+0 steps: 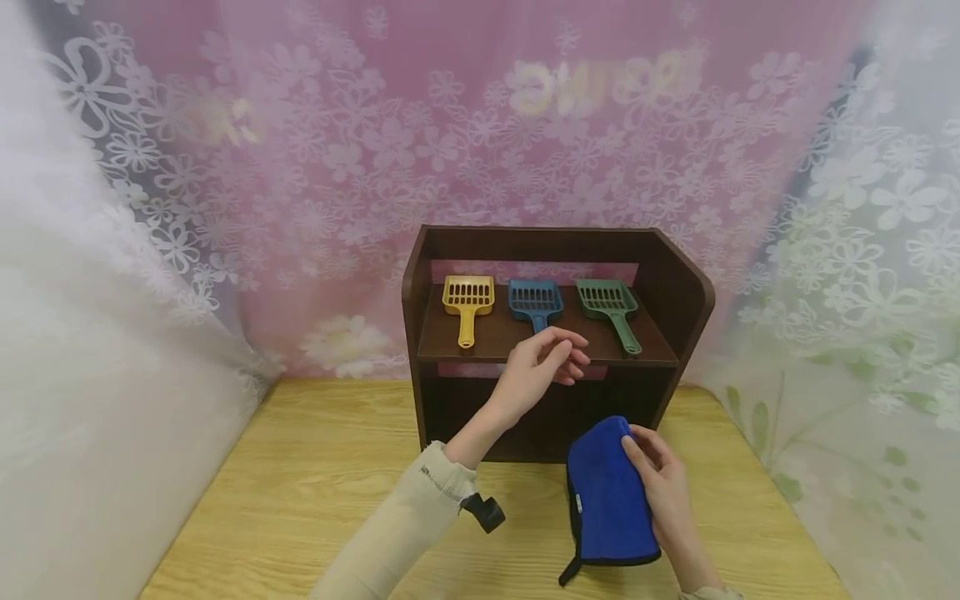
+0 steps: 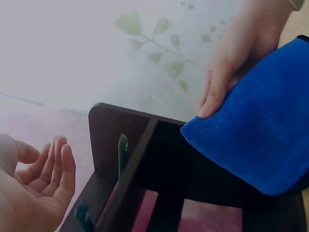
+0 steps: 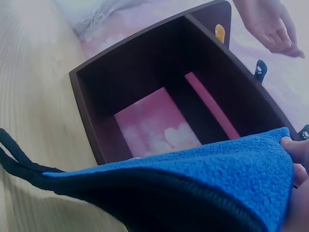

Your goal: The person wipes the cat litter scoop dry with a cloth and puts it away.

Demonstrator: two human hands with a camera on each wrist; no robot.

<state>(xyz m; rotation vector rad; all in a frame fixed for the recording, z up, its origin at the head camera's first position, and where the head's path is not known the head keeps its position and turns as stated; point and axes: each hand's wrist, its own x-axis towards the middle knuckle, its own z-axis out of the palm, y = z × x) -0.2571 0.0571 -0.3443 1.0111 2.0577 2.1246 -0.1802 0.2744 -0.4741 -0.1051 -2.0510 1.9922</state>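
My right hand pinches a folded blue towel by its upper edge, thumb on the near face. The towel is plush, with black edging, a small white tag and a black loop at its lower corner. My left hand is raised in front of the shelf with loosely bent fingers and holds nothing. It overlaps the handle of a blue litter scoop in the head view. A yellow litter scoop lies to its left and a green litter scoop to its right, handles toward me.
The dark brown two-tier shelf stands at the back of the wooden table, the scoops on its upper board. Flowered curtains enclose the back and sides. A black strap piece sticks out from the left cuff.
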